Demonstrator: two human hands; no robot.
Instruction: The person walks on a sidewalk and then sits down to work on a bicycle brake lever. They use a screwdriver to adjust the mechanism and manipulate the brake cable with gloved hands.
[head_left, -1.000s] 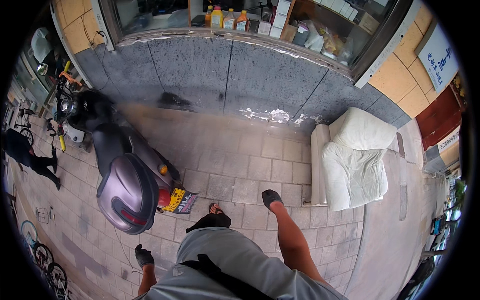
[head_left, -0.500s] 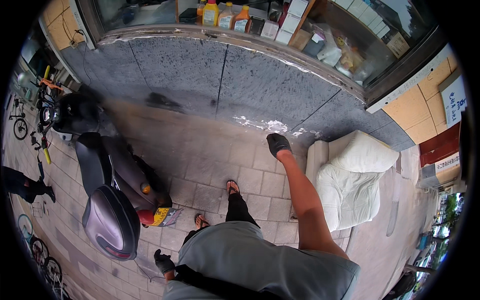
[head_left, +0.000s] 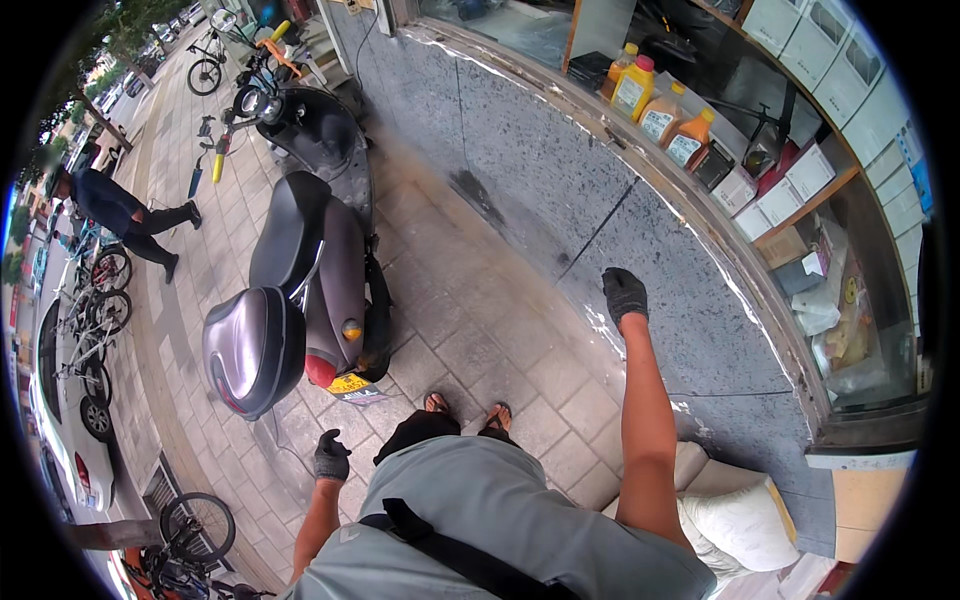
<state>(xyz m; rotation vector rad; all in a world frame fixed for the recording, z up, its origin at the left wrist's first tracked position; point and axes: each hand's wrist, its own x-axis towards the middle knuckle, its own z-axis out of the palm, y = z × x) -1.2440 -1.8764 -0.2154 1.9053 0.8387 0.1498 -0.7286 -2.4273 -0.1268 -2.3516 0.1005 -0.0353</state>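
My right hand [head_left: 625, 293], in a dark grey glove, is held out at the end of a stretched arm. Its fingers are curled in and nothing shows in them. Behind it is the grey stone wall [head_left: 665, 270] under a shop window; whether the two touch I cannot tell. My left hand [head_left: 331, 458], gloved alike, hangs low beside my body, its fingers loosely bent and apart, holding nothing. The thing nearest to it is a parked purple-grey scooter [head_left: 335, 280] with a hard top box [head_left: 252, 350] at its rear.
Pale paving [head_left: 470, 340] lies around my sandalled feet. A cream armchair [head_left: 735, 520] stands against the wall at lower right. Bottles [head_left: 660, 115] and boxes fill the shop window [head_left: 860, 320]. At left a person [head_left: 125, 215] walks past several bicycles [head_left: 95, 310] and a white car [head_left: 75, 430].
My view has turned left, so the scooter and window sit further right and the armchair is lower. My feet now stand closer together. More of the person at left shows.
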